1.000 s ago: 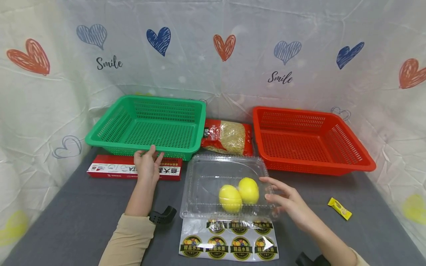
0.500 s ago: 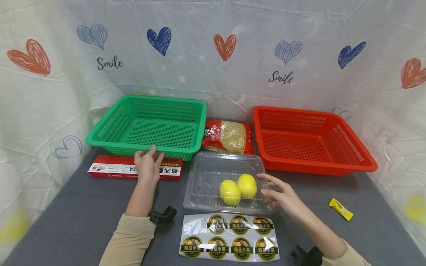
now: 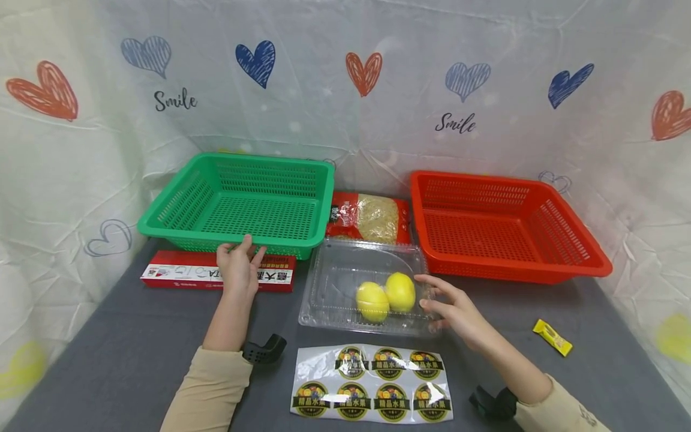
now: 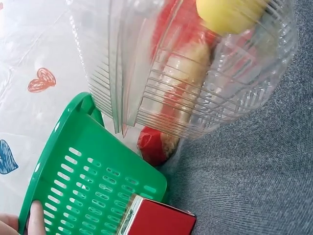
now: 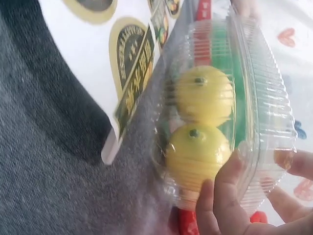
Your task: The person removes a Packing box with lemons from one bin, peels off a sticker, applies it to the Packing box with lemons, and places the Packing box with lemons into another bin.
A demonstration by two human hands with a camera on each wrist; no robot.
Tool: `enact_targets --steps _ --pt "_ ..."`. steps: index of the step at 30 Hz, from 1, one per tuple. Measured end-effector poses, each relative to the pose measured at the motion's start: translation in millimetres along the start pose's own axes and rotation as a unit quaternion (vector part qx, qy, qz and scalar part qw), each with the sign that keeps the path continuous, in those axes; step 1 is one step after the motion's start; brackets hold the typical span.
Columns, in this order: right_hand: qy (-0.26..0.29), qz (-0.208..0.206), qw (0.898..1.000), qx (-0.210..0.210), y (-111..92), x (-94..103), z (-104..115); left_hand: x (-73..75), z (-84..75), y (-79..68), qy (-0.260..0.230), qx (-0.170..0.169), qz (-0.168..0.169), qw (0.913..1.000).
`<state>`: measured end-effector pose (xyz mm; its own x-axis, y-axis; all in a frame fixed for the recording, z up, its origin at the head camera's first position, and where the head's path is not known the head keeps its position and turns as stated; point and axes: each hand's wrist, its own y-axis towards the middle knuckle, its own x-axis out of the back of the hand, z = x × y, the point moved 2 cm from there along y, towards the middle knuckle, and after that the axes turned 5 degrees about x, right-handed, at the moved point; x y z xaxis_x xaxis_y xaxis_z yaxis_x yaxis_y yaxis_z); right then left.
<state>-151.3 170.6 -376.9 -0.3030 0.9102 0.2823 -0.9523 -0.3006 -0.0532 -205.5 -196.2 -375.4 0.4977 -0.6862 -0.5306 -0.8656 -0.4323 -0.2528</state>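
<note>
A clear plastic clamshell container (image 3: 329,300) with its lid down holds two lemons, one lemon (image 3: 372,302) beside the other lemon (image 3: 400,292). My right hand (image 3: 453,309) grips its right end, thumb and fingers on both sides of the lid's edge, as the right wrist view shows. The container hangs above the table, beyond a sheet of round fruit stickers (image 3: 372,384). My left hand (image 3: 236,269) reaches over a long red box (image 3: 180,277). Its extended fingers are at the front rim of the green basket (image 3: 297,244).
A red bag with a clear window (image 3: 376,219) lies between the green basket and a red basket (image 3: 583,225), behind the container. A small yellow packet (image 3: 552,337) lies on the grey table at the right. A heart-printed curtain (image 3: 318,120) hangs behind.
The right hand has carried the container away from me, toward the baskets and the bag. The upper part of the sticker sheet has come into view. My left hand has stayed in place.
</note>
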Motion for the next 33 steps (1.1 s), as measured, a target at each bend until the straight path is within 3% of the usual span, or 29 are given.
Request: enact_targets --steps 11,20,28,33 --pt "-0.011 0.016 1.000 -0.009 2 3.3 0 -1.1 -0.6 0.4 -0.003 0.003 0.004 1.0000" --pt "-0.015 0.024 1.000 -0.007 0 3.4 0 3.5 -5.5 2.3 0.061 0.025 0.029 0.9974" --pt "-0.047 0.021 0.998 0.020 -5 6.3 -2 13.0 -14.0 4.1 0.139 0.061 0.097 0.9836" --pt "-0.061 0.014 0.997 0.038 -12 8.5 -3 16.2 -17.2 3.2 0.182 0.073 0.117 0.9735"
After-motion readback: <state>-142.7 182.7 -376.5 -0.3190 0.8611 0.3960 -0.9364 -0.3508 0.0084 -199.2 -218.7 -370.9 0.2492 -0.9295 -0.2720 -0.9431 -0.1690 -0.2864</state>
